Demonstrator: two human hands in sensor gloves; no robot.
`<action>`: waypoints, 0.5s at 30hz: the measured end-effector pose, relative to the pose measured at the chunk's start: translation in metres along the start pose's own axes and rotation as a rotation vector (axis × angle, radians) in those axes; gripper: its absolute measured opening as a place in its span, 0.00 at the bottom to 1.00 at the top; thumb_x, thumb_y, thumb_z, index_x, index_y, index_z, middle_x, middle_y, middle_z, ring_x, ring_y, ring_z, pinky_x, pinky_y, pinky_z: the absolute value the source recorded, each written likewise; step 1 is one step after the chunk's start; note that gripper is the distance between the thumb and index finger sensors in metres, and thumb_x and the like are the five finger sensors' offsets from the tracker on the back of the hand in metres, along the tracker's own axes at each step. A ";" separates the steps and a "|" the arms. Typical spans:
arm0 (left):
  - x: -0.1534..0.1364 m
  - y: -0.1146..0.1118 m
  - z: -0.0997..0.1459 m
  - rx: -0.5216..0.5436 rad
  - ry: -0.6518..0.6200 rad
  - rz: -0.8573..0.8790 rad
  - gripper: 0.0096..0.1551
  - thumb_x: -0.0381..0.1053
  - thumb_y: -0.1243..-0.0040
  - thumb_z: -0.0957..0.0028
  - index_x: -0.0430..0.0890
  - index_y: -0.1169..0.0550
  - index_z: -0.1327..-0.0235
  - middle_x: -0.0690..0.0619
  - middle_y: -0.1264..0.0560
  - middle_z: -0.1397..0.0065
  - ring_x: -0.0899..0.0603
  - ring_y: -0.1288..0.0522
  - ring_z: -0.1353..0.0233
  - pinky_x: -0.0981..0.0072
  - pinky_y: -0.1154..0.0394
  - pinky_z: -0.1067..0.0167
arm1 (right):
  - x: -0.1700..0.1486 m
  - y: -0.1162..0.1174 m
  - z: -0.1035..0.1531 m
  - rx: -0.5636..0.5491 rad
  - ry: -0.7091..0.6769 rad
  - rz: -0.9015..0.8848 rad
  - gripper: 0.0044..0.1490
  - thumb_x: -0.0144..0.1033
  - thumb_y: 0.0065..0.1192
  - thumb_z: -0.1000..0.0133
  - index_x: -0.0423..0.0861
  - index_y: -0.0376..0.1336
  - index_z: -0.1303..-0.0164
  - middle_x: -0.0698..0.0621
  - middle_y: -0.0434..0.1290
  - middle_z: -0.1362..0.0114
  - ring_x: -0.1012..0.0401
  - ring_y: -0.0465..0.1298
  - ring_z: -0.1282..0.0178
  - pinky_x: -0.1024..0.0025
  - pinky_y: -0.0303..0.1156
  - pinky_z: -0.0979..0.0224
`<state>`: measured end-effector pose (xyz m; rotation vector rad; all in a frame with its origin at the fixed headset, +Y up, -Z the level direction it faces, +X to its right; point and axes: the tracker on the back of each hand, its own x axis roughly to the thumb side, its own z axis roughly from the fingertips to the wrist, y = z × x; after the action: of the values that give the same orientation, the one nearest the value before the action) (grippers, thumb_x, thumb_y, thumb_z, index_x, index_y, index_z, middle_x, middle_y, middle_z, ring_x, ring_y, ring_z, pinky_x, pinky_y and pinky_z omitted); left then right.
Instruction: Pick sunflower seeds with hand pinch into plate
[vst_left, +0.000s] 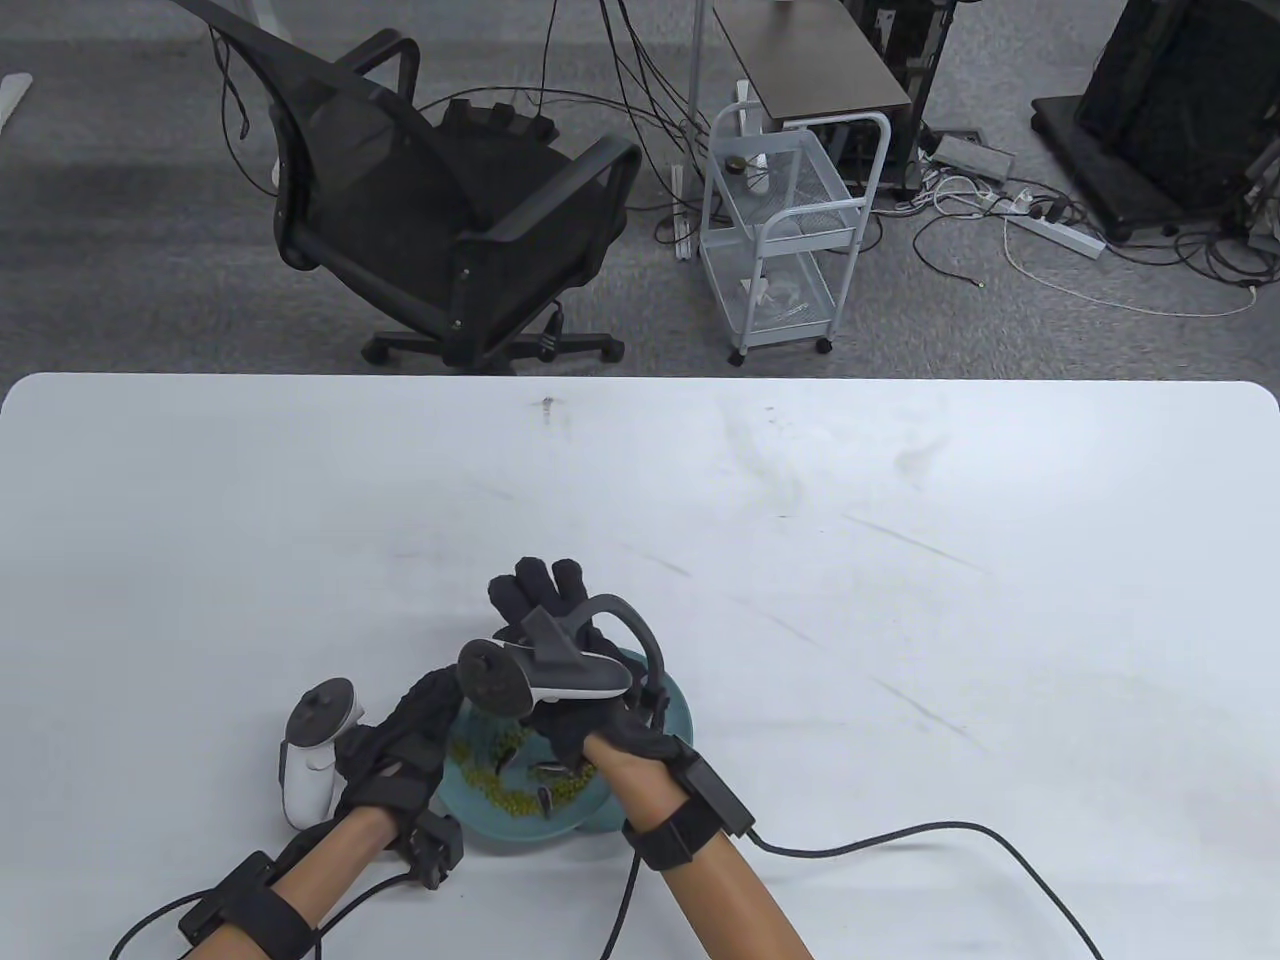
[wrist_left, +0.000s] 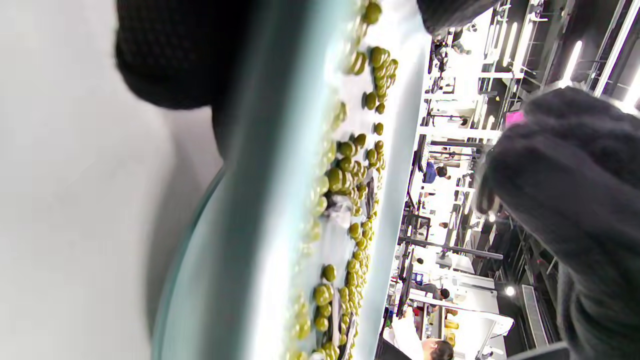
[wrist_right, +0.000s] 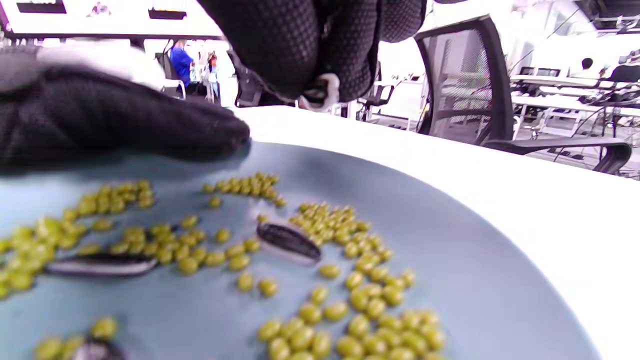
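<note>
The right hand (vst_left: 560, 650) hangs over the plate (vst_left: 675, 715), which sits at the near edge of the bench (vst_left: 900, 560), and in the right wrist view its fingertips (wrist_right: 320, 75) are bunched tight round a small pale-edged thing that I take to be a seed; it is too blurred and too close to be sure. The left hand (vst_left: 400, 745) rests against the plate's left rim with a finger (wrist_right: 125, 125) lying flat over the edge, steadying it I think, holding nothing. On the plate lie green beans (wrist_right: 350, 305) with a few striped sunflower seeds (wrist_right: 289, 241) among them, so the step in hand looks like sorting seeds out with a pinch, midway at best. Next the hand would need to carry its catch clear, or come down on another seed without scooping beans. I see only one plate, so where the seeds should go is unclear. The tracker (vst_left: 545, 675) hides most of the plate from above, and the left wrist view is sideways and smeared.
</note>
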<state>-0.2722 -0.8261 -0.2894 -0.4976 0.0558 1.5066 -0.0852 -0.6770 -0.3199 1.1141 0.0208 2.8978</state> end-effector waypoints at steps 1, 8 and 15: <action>0.000 0.000 0.000 0.001 -0.003 0.003 0.28 0.62 0.57 0.34 0.52 0.39 0.26 0.48 0.21 0.41 0.45 0.14 0.58 0.57 0.19 0.56 | -0.005 -0.003 0.005 -0.010 0.007 -0.010 0.22 0.29 0.70 0.36 0.28 0.71 0.41 0.27 0.52 0.15 0.25 0.46 0.18 0.21 0.41 0.26; 0.001 0.007 0.000 0.023 -0.014 0.024 0.27 0.63 0.57 0.34 0.53 0.39 0.26 0.49 0.21 0.41 0.46 0.13 0.58 0.58 0.19 0.56 | -0.045 0.010 0.048 0.023 0.099 -0.024 0.22 0.30 0.70 0.36 0.28 0.71 0.41 0.27 0.52 0.15 0.25 0.46 0.19 0.21 0.41 0.26; 0.001 0.012 0.001 0.032 -0.015 0.050 0.27 0.62 0.56 0.35 0.52 0.39 0.27 0.47 0.21 0.42 0.45 0.14 0.58 0.57 0.19 0.57 | -0.077 0.059 0.064 0.103 0.165 -0.112 0.21 0.30 0.70 0.36 0.29 0.72 0.42 0.27 0.52 0.16 0.25 0.46 0.19 0.21 0.41 0.27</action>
<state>-0.2835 -0.8252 -0.2919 -0.4615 0.0808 1.5557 0.0125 -0.7390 -0.3224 0.8527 0.2316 2.9074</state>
